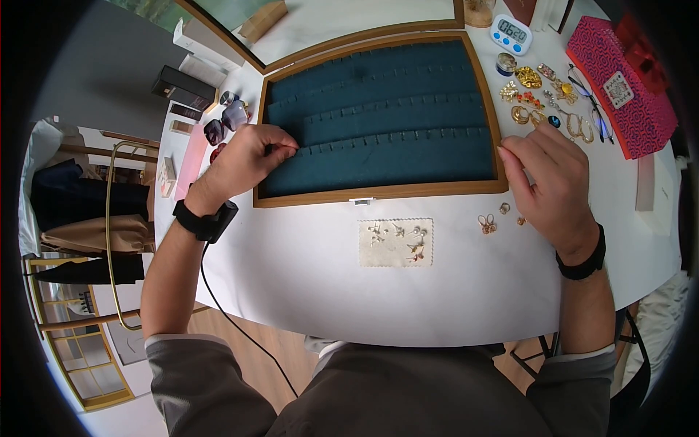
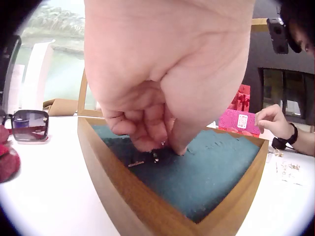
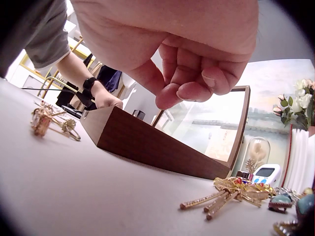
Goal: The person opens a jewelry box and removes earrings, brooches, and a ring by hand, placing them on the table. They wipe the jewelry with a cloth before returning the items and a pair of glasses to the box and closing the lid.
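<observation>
A person sat at a round white worktop with a shallow wooden-framed jewellery tray ahead at twelve o'clock. The tray was lined with dark teal velvet in stepped, slotted rows, and nearly all of them looked empty, so the filling of the tray seemed barely begun.

The left hand rested at the tray's nine o'clock edge, fingers curled and tips pinched together on the lowest row. In the left wrist view a tiny metal piece, probably an earring stud, sat at the fingertips, pressed into the velvet.

The right hand lay at the tray's three o'clock corner with its fingers loosely curled, thumb against forefinger; whether it held anything could not be told.

Much was left outside the tray. A scallop-edged cream card bearing several small earrings lay at six o'clock of the tray. A few gold rings and earrings lay beside the right hand. At two o'clock lay a heap of shiny gold brooches and hoops, some with coloured stones, with a white digital timer and a patterned pink box nearby. Dark sunglasses lay at ten o'clock.
</observation>
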Tool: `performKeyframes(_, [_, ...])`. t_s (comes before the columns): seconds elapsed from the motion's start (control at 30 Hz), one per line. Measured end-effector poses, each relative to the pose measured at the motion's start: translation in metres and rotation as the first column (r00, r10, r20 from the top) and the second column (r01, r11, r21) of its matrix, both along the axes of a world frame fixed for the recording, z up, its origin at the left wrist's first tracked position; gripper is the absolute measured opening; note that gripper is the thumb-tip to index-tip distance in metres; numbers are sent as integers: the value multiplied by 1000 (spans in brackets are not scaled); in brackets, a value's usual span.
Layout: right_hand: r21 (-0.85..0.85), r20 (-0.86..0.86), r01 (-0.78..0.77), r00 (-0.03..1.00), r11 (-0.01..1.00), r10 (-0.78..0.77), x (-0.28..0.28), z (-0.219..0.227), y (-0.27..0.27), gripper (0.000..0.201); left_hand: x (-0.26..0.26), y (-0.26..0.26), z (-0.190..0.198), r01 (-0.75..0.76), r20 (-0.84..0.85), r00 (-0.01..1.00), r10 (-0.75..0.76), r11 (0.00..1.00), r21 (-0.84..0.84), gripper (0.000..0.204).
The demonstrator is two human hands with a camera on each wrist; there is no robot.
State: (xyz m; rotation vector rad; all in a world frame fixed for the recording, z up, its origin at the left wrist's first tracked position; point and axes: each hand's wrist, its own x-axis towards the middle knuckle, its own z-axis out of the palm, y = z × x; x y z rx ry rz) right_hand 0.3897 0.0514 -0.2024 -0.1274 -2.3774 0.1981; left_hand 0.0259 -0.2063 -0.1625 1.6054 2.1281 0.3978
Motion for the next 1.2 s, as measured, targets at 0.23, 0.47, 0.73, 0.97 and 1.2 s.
performKeyframes(0.23, [-8,1,3,1000,1000,-3,0,0,0,10,3,8,17,-25,-38,999,20,991,-135,18])
performKeyframes(0.47, [-8,1,-1,1000,1000,1,0,0,1,11,1,24,24,0,-16,1000,-4,969,-246,17])
performKeyframes(0.73, [-16,-2,-4,1000,1000,4,0,1,1,11,-1,29,23,-38,24,999,45,967,-253,13])
performKeyframes(0.97, [-13,13,0,1000,1000,1,0,0,0,10,13,37,30,-83,-79,995,61,948,-308,13])
performKeyframes(1.2, [-7,18,4,1000,1000,-3,1,0,1,10,3,34,27,45,-42,997,-59,959,-280,14])
